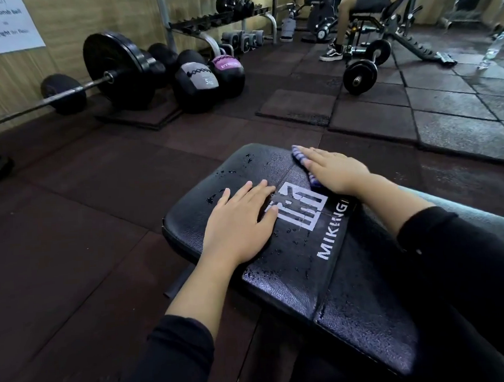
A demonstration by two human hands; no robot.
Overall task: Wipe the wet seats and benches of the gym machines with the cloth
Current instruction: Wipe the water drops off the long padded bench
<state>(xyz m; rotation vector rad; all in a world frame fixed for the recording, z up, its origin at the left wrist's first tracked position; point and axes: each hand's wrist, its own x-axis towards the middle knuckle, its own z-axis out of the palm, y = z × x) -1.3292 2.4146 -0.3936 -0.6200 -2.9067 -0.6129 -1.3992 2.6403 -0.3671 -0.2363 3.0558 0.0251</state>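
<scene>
A black padded bench with a white logo runs from the middle of the view toward the lower right. Water drops lie on its near and far parts. My left hand rests flat on the pad with straight fingers, just left of the logo. My right hand presses flat on a blue-and-white striped cloth at the bench's far right corner. Only the cloth's edges show from under the palm and fingers.
A loaded barbell and medicine balls lie along the left wall, with a dumbbell rack behind. A seated person's legs and another bench with a small barbell are at the back right. A water bottle stands on the rubber floor.
</scene>
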